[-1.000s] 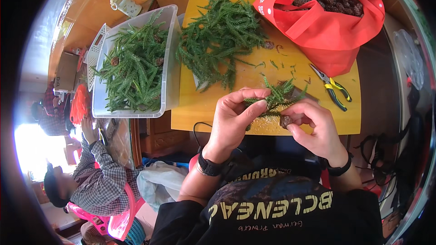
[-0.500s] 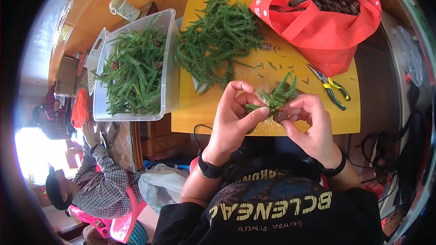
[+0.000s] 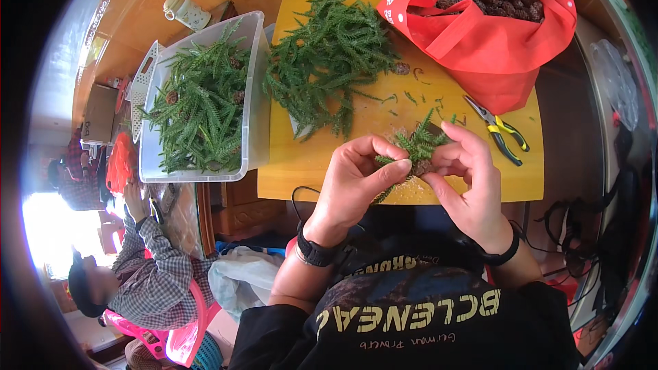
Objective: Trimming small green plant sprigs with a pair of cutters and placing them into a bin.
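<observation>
Left hand (image 3: 353, 181): I pinched the green sprig bundle (image 3: 411, 151) by its stems, fingers closed, keeping it steady.
Right hand (image 3: 466, 178): closed on the bundle's brown cone base, at the yellow table's (image 3: 322, 164) six o'clock edge.
Clear tub (image 3: 253, 96): at ten o'clock, held sprigs with cones.
Red bag (image 3: 493, 62): at one o'clock, full of cones.

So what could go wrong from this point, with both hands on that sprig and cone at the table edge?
1. The left hand and right hand pinch the sprig and cone right at the table front edge; a slip could drop the cone to the floor.
2. The pliers lie close to the right hand, so a sweep might knock them off.
</observation>
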{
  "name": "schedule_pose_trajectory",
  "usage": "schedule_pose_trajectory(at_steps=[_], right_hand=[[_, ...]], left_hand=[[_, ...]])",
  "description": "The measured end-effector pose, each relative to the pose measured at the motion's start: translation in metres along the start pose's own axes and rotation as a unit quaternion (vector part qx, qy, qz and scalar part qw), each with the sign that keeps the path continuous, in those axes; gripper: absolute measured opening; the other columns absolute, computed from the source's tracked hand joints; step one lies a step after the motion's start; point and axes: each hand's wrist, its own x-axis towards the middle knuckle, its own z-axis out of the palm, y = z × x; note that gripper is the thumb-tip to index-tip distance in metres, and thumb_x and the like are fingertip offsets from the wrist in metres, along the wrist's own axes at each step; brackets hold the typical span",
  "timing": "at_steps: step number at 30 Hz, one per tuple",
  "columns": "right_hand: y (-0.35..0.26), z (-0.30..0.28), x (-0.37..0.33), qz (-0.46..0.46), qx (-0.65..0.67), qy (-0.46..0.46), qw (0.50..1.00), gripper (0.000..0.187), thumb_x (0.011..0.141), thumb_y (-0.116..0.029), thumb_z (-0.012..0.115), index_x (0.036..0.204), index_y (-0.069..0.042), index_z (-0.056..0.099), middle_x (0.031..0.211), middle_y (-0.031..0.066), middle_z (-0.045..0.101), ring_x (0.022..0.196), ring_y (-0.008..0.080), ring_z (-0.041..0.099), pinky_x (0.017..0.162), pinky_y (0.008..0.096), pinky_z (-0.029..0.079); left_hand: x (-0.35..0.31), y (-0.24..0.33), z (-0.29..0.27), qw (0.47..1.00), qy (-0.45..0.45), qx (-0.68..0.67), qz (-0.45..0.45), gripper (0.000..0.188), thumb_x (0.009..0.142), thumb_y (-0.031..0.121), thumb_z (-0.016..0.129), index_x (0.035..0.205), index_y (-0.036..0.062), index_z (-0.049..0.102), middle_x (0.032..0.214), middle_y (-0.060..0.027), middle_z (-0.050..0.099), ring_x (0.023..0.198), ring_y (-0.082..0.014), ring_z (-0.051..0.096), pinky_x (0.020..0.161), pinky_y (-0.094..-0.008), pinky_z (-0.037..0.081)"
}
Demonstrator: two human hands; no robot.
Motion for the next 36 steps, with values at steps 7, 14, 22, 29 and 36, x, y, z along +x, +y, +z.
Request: schedule_pose_trajectory(at_steps=[7, 14, 22, 29, 36], right_hand=[[0.004, 0.005, 0.006, 0.011, 0.017, 0.031, 0.999, 0.062, 0.074, 0.013, 0.064, 0.129, -0.004, 0.040, 0.091, 0.0118, 0.060, 0.083, 0.0167, 0.063, 0.073, 0.0271, 0.053], [-0.002, 0.008, 0.011, 0.008, 0.014, 0.022, 1.000, 0.060, 0.074, 0.013, 0.063, 0.128, -0.004, 0.042, 0.093, 0.0120, 0.061, 0.085, 0.0176, 0.064, 0.076, 0.0284, 0.053], [-0.004, -0.002, 0.011, 0.033, -0.048, 0.018, 0.998, 0.053, 0.073, 0.000, 0.071, 0.119, -0.003, 0.046, 0.077, 0.0030, 0.059, 0.076, 0.0118, 0.059, 0.066, 0.0237, 0.045], [-0.020, -0.021, 0.034, -0.150, -0.220, 0.012, 0.964, 0.049, 0.071, -0.011, 0.074, 0.114, -0.005, 0.053, 0.087, 0.0071, 0.063, 0.076, 0.0179, 0.061, 0.068, 0.0288, 0.047], [-0.019, -0.026, 0.040, -0.037, -0.009, -0.129, 0.991, 0.041, 0.079, -0.009, 0.066, 0.116, 0.001, 0.052, 0.099, 0.0101, 0.060, 0.088, 0.0147, 0.058, 0.079, 0.0268, 0.046]], left_hand=[[0.000, -0.005, 0.008, 0.991, 0.022, 0.060, 0.116, 0.016, 0.076, -0.002, 0.070, 0.088, -0.0022, 0.058, 0.101, -0.0072, 0.054, 0.095, -0.0121, 0.055, 0.082, -0.0246, 0.046], [-0.001, -0.015, 0.005, 0.964, 0.026, 0.138, 0.224, 0.034, 0.064, -0.003, 0.079, 0.090, -0.0012, 0.058, 0.101, -0.0079, 0.056, 0.093, -0.0143, 0.057, 0.081, -0.0278, 0.049], [-0.005, -0.012, 0.007, 0.957, 0.035, 0.191, 0.214, 0.030, 0.069, -0.002, 0.076, 0.093, -0.0008, 0.059, 0.094, -0.0077, 0.064, 0.088, -0.0126, 0.061, 0.079, -0.0258, 0.050], [-0.006, -0.013, 0.004, 0.928, 0.042, 0.248, 0.275, 0.029, 0.067, 0.000, 0.078, 0.089, -0.0005, 0.060, 0.088, -0.0082, 0.066, 0.080, -0.0130, 0.064, 0.072, -0.0252, 0.052], [-0.010, -0.012, 0.012, 0.912, 0.058, 0.289, 0.286, 0.030, 0.066, 0.000, 0.078, 0.090, 0.0001, 0.060, 0.092, -0.0104, 0.065, 0.083, -0.0194, 0.065, 0.071, -0.0271, 0.052]])
